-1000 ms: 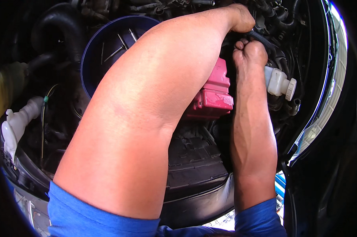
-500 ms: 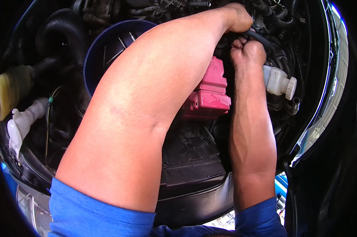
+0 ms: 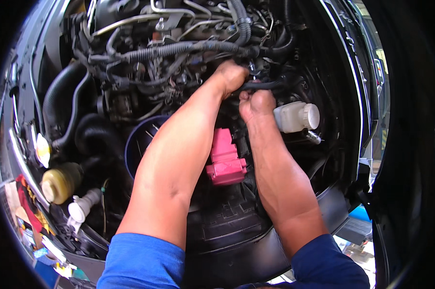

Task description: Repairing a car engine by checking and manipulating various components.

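Note:
Both hands are deep in a vehicle's engine bay, close together at the upper middle. My left hand is curled, knuckles up, at the left end of a thick black hose; the undersides of its fingers are hidden. Just below that hose, my right hand is closed in a fist with its fingers bent inward. What either hand grips is hidden. A small shiny metal part shows between the left hand and the hoses. Right of my right hand is a whitish plastic reservoir with a round ribbed cap.
A pink-red plastic cover lies between my forearms, over a black battery-like box. Left of it stands a dark blue round tub with thin metal tools. Ribbed conduit crosses the engine; a yellowish reservoir is at left.
The view has shifted, so more of the engine shows at the top and my arms appear smaller and lower. Both hands remain beside the black hose.

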Tool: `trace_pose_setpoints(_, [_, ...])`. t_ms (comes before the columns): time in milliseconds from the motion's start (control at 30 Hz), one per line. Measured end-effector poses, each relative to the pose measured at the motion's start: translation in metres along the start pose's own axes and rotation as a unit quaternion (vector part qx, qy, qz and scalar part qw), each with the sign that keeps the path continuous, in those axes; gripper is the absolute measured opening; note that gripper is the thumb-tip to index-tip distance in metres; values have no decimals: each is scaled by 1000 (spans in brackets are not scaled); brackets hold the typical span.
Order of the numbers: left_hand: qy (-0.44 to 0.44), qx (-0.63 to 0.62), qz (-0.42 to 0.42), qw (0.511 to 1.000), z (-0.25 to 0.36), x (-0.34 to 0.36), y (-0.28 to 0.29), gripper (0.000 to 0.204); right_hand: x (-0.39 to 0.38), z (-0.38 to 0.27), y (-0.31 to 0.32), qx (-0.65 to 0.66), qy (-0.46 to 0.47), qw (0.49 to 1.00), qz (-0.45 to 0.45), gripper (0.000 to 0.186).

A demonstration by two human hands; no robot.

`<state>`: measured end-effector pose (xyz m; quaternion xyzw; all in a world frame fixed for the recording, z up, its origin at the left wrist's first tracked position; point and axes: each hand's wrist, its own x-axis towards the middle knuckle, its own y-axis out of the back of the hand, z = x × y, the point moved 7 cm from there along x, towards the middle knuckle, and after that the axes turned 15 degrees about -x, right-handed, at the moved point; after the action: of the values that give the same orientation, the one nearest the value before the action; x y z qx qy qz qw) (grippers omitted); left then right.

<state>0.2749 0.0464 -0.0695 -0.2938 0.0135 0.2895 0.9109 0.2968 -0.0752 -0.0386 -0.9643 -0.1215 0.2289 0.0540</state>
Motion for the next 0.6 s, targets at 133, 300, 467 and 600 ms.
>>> trace_pose_setpoints(133, [43, -89, -15, 995, 4, -9, -25, 21, 11, -4, 17, 19, 10, 1000, -12, 8])
trace_pose_setpoints(300, [46, -122, 8, 991, 14, -15, -19, 21, 9, -2, 7, 25, 20, 999, -36, 6])
trace_pose_setpoints(467, [44, -120, 29, 991, 25, -25, -24, 18, 11, -3, 6, 29, 24, 999, -26, 3])
trace_pose_setpoints(600, [86, -79, 35, 992, 13, -15, -19, 17, 14, 6, 6, 40, -33, 997, -48, 4])
